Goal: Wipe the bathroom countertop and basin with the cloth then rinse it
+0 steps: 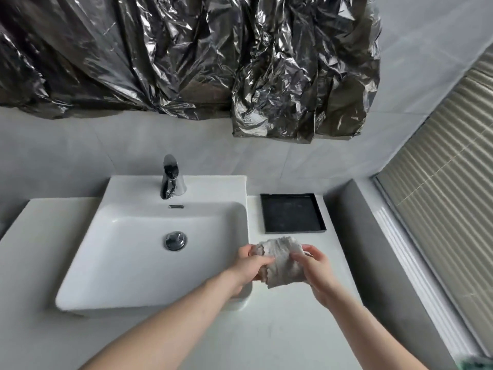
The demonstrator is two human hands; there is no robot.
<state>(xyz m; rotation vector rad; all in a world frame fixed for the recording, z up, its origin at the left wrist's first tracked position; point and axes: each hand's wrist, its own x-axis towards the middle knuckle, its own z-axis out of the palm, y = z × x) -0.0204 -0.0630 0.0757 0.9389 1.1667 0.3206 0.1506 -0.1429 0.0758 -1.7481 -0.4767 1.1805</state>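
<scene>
White stone tabletop [280, 329] carries a white rectangular ceramic basin [128, 263] with a chrome tap [172, 177] (crinkled silver foil [186, 54] hangs above). Both hands bunch a crumpled grey-white cloth [280, 260] just right of the basin, near a black square tray [292, 212]. Left hand [249, 271] and right hand [317, 273] each have a grip pinching the cloth.

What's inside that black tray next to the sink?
Nothing that shows: the black tray on the countertop shows only its dark, slightly speckled floor. The cloth is not in it; both hands hold it bunched, nearer the camera. Whatever lies under the tray is hidden.
</scene>
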